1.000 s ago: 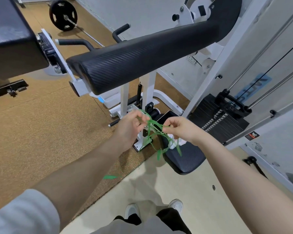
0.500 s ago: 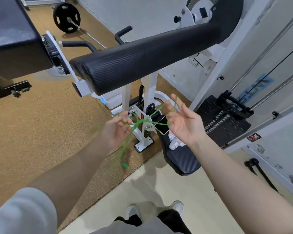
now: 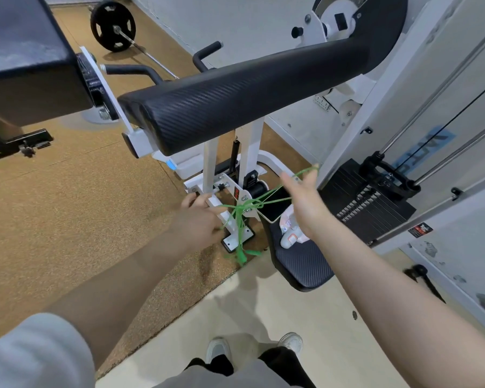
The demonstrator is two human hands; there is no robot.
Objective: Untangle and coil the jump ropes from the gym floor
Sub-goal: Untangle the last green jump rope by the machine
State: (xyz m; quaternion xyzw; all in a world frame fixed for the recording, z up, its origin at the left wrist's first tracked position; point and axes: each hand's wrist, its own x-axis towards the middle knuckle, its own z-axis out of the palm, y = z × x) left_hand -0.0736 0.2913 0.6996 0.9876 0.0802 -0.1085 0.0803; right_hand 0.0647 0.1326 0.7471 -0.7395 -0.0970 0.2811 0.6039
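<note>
Held taut in mid-air between the left hand point(image 3: 199, 224), pinching 1 end, and the splayed right hand point(image 3: 303, 203), looped over its fingers, the rope point(image 3: 242, 211) could knot tighter if pulled.

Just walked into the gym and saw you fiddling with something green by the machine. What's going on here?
A person is working a tangle out of a thin green rope, held up in the air in front of a weight machine. The left hand holds one side of it. The right hand is spread open, with a loop of the rope caught over its raised fingers. A knot sits between the hands and loose ends dangle below it, so the rope is not yet untangled or coiled.
</note>
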